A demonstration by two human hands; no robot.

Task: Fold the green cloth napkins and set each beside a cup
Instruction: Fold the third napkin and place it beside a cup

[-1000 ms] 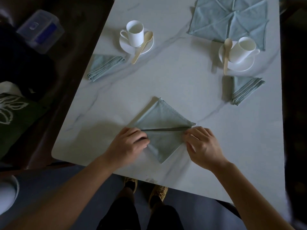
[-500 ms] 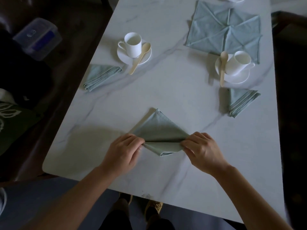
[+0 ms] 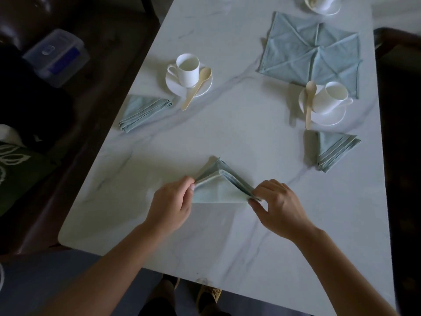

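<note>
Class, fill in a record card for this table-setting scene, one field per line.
Surface: white marble table
In work: pale green cloth napkin, folded into a triangle
Left-hand grip: pinches its left corner
Right-hand grip: pinches its right corner
Finished: folded green napkin beside left white cup; second folded napkin beside right white cup
Waiting: stack of unfolded green napkins, far right

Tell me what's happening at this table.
A person is folding a green napkin into a triangle on the marble table, left hand pinching one corner, right hand the other. A folded napkin lies by the left cup, a second folded napkin by the right cup. More napkins lie spread flat at the far end.
</note>
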